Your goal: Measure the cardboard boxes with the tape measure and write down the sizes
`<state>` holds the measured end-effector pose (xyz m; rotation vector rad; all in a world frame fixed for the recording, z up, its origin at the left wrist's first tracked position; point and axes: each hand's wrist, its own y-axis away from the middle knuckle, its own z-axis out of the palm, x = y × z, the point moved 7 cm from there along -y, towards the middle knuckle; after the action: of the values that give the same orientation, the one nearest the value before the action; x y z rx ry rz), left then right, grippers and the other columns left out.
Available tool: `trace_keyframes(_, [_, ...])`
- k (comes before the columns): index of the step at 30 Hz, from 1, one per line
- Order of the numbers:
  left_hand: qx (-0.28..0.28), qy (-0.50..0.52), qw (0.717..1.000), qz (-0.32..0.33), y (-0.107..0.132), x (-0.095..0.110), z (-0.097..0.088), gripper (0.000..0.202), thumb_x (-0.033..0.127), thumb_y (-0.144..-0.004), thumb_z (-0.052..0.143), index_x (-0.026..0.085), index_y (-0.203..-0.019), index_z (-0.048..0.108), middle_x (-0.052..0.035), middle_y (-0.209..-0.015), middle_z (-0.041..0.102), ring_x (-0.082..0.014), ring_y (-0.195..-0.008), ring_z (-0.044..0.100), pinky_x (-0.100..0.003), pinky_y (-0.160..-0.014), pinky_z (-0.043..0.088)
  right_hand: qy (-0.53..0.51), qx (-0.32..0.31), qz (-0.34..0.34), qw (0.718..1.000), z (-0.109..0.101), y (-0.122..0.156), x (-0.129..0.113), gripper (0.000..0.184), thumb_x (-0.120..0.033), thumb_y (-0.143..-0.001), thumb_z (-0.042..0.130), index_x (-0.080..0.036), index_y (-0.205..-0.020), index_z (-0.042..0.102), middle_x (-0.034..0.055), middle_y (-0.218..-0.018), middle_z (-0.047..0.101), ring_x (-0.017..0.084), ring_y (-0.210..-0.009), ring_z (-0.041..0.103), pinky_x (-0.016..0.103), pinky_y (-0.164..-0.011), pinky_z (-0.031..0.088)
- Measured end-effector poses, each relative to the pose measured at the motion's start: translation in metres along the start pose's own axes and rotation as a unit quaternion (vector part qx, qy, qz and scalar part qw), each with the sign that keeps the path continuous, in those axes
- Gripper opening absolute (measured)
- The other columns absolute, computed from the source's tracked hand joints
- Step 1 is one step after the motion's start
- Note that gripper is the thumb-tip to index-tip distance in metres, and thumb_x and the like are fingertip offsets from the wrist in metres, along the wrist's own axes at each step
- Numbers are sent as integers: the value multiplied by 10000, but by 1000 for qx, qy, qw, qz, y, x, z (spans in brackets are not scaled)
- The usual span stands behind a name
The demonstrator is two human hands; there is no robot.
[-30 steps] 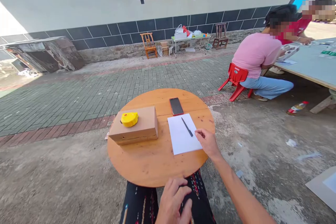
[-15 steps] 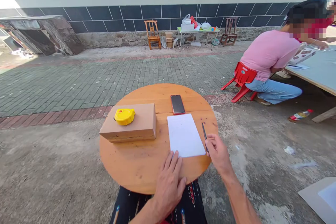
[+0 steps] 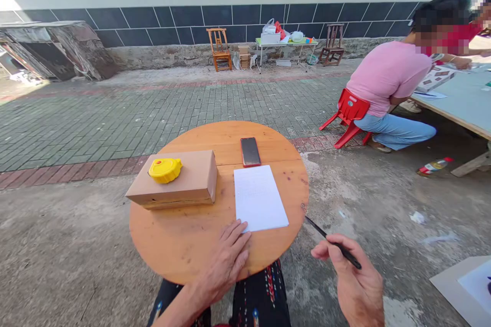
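Right hand (image 3: 355, 286): off the table's right edge, low in view, back of hand toward the camera. Thumb and forefinger pinch a slim black pen (image 3: 332, 237). The pen slants up and left, its tip in the air just short of the rim of the round wooden table (image 3: 184, 240), clear of the paper.

Left hand (image 3: 226, 258): forearm comes in from below, palm down on the tabletop near the front edge, fingers loosely spread and flat. Fingertips reach the near-left corner of the white sheet of paper (image 3: 259, 198); looks like contact.

The sheet lies right of centre on the table. 1 dark smartphone (image 3: 250, 151) lies face up just beyond its far edge. 1 flat brown cardboard box (image 3: 176, 184) sits on the left half, with a yellow round tape measure (image 3: 164, 170) on its lid.

Background right: a person in a pink shirt (image 3: 383, 74) seated on a low red plastic chair (image 3: 349, 110), well apart.
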<state>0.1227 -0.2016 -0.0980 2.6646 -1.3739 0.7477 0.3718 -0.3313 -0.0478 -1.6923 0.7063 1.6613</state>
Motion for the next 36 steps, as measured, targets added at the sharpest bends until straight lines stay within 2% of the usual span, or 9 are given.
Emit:
trace_keyframes(4, [40, -13, 998, -45, -13, -4, 0, 403, 242, -947, 493, 223, -1340, 584, -117, -1458, 529, -276, -1368, 472, -487, -1104, 460, -44, 51, -23, 997, -12, 2, 2, 298, -488, -854, 694, -219, -975, 735, -21, -557, 585, 137, -512, 550, 316, -582, 470])
trace_keyframes(9, [26, -101, 992, -65, -60, 16, 7, 473, 298, -899, 586, 246, -1368, 565, -142, -1568, 375, -404, -1458, 291, -661, -1131, 304, -87, 121, 23, 989, -28, -2, 10, 357, -522, -813, 727, -197, -961, 715, -8, -625, 598, 148, -546, 549, 308, -548, 436])
trace_keyframes(12, [49, -127, 983, -122, -73, 10, 5, 523, 341, -902, 582, 215, -1407, 526, -182, -1578, 338, -453, -1445, 284, -690, -1104, 294, -128, 137, 53, 981, -30, -14, 25, 367, -577, -846, 663, -214, -881, 706, -8, -630, 571, 149, -575, 544, 297, -542, 444])
trace_keyframes(16, [66, -118, 981, -136, -60, -3, 12, 500, 330, -939, 519, 153, -1406, 509, -214, -1534, 394, -395, -1412, 372, -609, -1108, 348, -138, 31, 160, 977, 8, -31, 61, 460, -644, -796, 674, -209, -648, 678, 92, -964, 703, 248, -928, 656, 358, -730, 543])
trace_keyframes(19, [78, -106, 984, -119, -49, -7, 19, 482, 313, -955, 488, 140, -1405, 490, -196, -1510, 435, -337, -1415, 384, -568, -1140, 338, -138, -46, 206, 968, 44, -37, 72, 459, -659, -777, 682, -214, -664, 697, 116, -1213, 687, 336, -1248, 562, 453, -953, 514])
trace_keyframes(21, [89, -101, 984, -119, -47, -6, 20, 473, 316, -959, 483, 138, -1398, 489, -192, -1507, 440, -325, -1417, 384, -564, -1147, 335, -118, -61, 209, 969, 55, -41, 70, 451, -658, -754, 708, -213, -679, 711, 121, -1243, 685, 349, -1326, 504, 472, -1018, 476])
trace_keyframes(26, [109, -79, 982, -128, -48, 1, 19, 456, 329, -962, 490, 145, -1378, 513, -185, -1489, 465, -339, -1403, 403, -570, -1128, 374, -67, -131, 214, 966, 63, -38, 55, 479, -665, -716, 740, -200, -620, 684, 111, -1221, 705, 348, -1300, 535, 459, -1067, 427])
trace_keyframes(33, [71, -36, 992, -102, -24, -2, 18, 435, 327, -969, 484, 172, -1373, 530, -142, -1522, 444, -310, -1434, 369, -528, -1143, 388, -62, -165, 256, 950, 52, -2, 58, 507, -688, -713, 728, -187, -640, 700, 123, -1262, 687, 352, -1271, 549, 457, -1094, 377])
trace_keyframes(36, [79, -20, 989, -120, -9, -5, 8, 406, 308, -968, 484, 172, -1345, 553, -150, -1524, 428, -305, -1411, 401, -513, -1127, 415, -90, -136, 232, 959, 39, -2, 53, 486, -668, -756, 701, -189, -674, 716, 112, -1050, 743, 282, -1034, 662, 389, -911, 506])
